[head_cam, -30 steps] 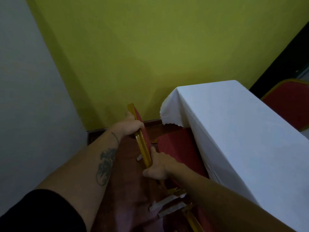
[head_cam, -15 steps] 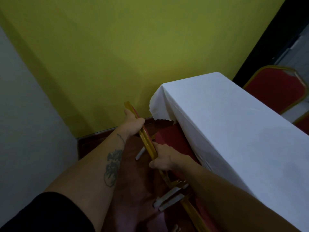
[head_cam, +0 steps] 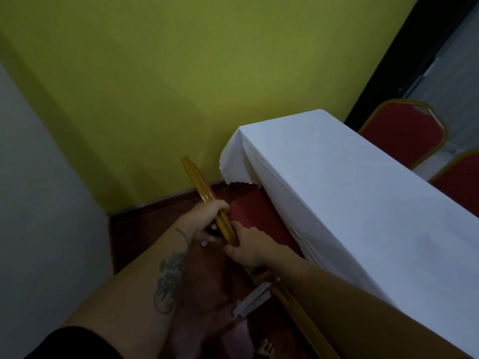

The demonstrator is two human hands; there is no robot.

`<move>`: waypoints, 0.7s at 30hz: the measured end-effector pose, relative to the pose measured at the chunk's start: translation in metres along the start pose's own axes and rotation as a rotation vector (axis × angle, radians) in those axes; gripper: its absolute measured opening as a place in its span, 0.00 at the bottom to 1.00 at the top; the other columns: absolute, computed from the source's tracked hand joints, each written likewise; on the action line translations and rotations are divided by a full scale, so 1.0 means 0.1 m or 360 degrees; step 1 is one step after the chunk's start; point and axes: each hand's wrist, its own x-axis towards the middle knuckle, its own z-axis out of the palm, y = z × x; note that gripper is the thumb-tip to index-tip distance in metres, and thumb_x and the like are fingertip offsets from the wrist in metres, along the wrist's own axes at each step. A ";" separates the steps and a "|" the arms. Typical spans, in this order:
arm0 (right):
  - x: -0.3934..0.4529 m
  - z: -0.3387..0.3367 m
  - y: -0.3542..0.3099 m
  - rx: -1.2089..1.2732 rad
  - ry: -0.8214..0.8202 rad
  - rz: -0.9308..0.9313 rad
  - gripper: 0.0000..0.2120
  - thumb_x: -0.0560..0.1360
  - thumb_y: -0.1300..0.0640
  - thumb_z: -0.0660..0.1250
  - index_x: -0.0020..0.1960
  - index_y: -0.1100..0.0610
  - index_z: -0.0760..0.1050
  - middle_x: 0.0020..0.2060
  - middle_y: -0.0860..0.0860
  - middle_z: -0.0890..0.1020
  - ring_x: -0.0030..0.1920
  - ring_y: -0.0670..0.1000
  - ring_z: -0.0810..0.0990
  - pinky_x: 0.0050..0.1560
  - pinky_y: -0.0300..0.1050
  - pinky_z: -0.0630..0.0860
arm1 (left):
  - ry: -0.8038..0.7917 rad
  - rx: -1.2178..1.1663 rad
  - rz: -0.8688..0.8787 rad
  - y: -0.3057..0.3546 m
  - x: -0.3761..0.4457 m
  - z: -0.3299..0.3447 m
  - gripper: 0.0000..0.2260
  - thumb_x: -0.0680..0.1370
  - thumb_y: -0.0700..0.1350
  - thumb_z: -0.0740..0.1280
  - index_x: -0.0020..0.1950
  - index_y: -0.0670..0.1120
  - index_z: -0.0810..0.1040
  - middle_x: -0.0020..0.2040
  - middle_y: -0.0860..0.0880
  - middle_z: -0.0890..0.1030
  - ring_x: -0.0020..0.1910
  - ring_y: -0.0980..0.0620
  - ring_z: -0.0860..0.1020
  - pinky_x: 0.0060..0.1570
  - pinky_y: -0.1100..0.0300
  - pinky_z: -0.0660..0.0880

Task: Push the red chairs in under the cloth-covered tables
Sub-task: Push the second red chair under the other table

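Flanking yellow wall (head_cam: 181, 73), white-clothed table (head_cam: 350, 203), dark red floor (head_cam: 155, 229)

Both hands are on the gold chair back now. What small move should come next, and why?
Probably a short push toward the table. The left hand and right hand both grip the chair back, and part of the red seat still shows outside the white cloth, so the chair looks not fully in.
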 end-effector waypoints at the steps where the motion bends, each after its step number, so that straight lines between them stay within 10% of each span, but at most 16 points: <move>1: -0.04 0.02 0.01 -0.0055 -0.0023 0.0003 0.38 0.76 0.43 0.66 0.80 0.50 0.54 0.62 0.57 0.77 0.56 0.59 0.80 0.55 0.54 0.77 | -0.0087 -0.0038 -0.0091 -0.06 -0.03 0.05 0.10 0.78 0.48 0.67 0.50 0.41 0.74 0.48 0.40 0.79 0.52 0.41 0.79 0.40 0.44 0.81; 9: -0.49 0.16 0.36 -0.0660 -0.0478 0.0224 0.29 0.76 0.48 0.70 0.72 0.59 0.67 0.66 0.59 0.75 0.63 0.61 0.77 0.58 0.53 0.74 | 0.0010 -0.0077 0.0029 -0.16 0.01 0.23 0.03 0.75 0.42 0.62 0.46 0.43 0.74 0.35 0.45 0.77 0.39 0.44 0.80 0.35 0.47 0.80; 21: -0.33 0.06 0.47 -0.0421 -0.0265 0.0226 0.20 0.75 0.53 0.72 0.60 0.57 0.68 0.56 0.58 0.75 0.48 0.57 0.76 0.45 0.49 0.73 | 0.0160 -0.0075 0.0106 -0.10 0.16 0.32 0.05 0.76 0.45 0.61 0.47 0.44 0.72 0.37 0.45 0.77 0.37 0.44 0.80 0.29 0.54 0.77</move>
